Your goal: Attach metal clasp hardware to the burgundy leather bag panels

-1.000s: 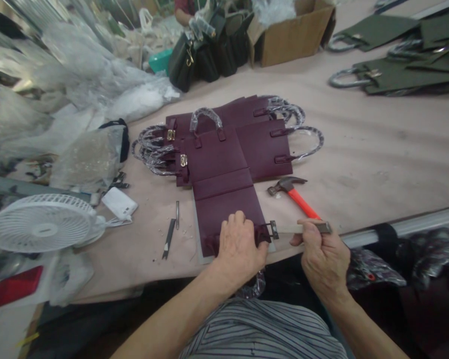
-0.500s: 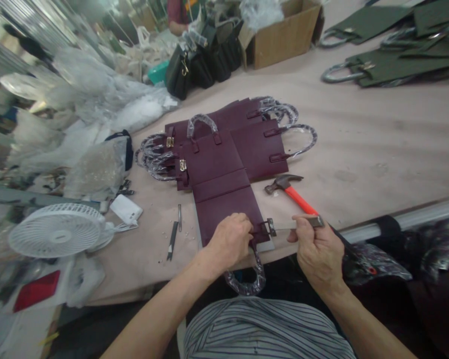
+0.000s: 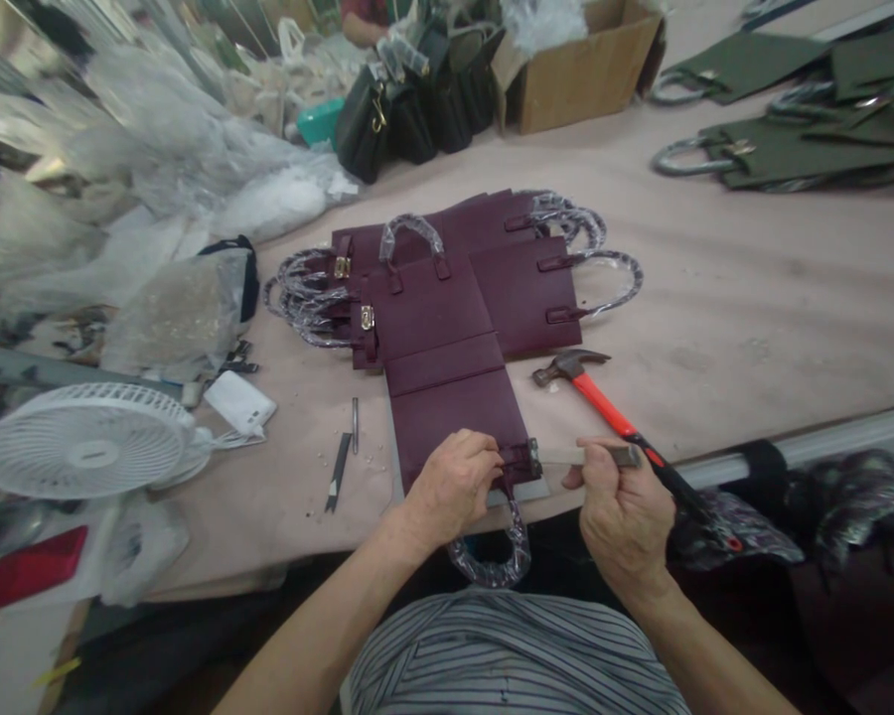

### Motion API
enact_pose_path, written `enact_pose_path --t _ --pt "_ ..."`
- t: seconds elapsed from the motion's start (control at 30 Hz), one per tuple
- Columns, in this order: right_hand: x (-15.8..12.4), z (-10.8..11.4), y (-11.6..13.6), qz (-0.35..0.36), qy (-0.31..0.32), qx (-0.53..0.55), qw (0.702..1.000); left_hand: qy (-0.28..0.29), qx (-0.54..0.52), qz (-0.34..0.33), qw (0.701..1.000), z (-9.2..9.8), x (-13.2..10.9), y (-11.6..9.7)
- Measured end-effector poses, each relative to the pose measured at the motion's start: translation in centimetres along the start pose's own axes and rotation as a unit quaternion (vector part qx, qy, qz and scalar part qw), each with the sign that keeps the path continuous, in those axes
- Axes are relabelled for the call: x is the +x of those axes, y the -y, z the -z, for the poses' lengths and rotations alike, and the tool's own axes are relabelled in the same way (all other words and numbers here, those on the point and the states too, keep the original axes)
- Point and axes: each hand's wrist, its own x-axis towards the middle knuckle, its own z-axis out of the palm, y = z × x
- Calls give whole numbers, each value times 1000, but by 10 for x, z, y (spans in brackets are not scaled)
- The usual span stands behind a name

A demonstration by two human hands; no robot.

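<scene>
A burgundy leather bag panel (image 3: 454,407) lies lengthwise before me, its near end at the table edge. A plastic-wrapped handle (image 3: 492,571) hangs from that end over the edge. My left hand (image 3: 454,482) is closed at the near end, fingers pinched on a small leather strap (image 3: 517,457); the fingertips are partly hidden. A metal clasp (image 3: 534,458) sits at the strap's outer end. My right hand (image 3: 626,516) is closed round a flat-bladed metal tool (image 3: 622,456), its blade pointing left and meeting the clasp.
A claw hammer (image 3: 603,397) with a red and black handle lies right of the panel. Stacked burgundy panels (image 3: 525,288) lie beyond. Left are a metal rod (image 3: 356,425), a dark flat tool (image 3: 338,472) and a white fan (image 3: 81,442). Behind stand a cardboard box (image 3: 588,74) and dark bags (image 3: 409,114).
My right hand has moved slightly left with the flat-bladed tool, and the clasp now sits closer against the panel's edge. My left hand keeps its grip. The view has shifted a little.
</scene>
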Motion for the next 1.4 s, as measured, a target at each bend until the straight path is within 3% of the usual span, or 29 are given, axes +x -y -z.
enact_pose_path --t 0.37,0.57,0.77,0.97,1.1,1.23,1.4 --pt "-2 -3 9 127 4 -127 984 23 30 14 999 1 -1 -3" --pt "-12 -5 7 28 -41 -139 989 26 27 23 999 0 -5 -2" --pt "4 -10 19 119 1 -142 983 41 9 40 998 0 -3 -1" --pt "8 -22 28 145 0 -204 968 51 1 65 997 0 0 -2" --pt "-5 -22 26 139 -11 -223 965 41 -8 62 997 1 -1 -4" --pt "0 -21 27 153 -32 -235 959 13 -41 83 996 2 2 -8" --pt "4 -24 38 236 32 -200 950 -46 -83 109 990 -3 8 -11"
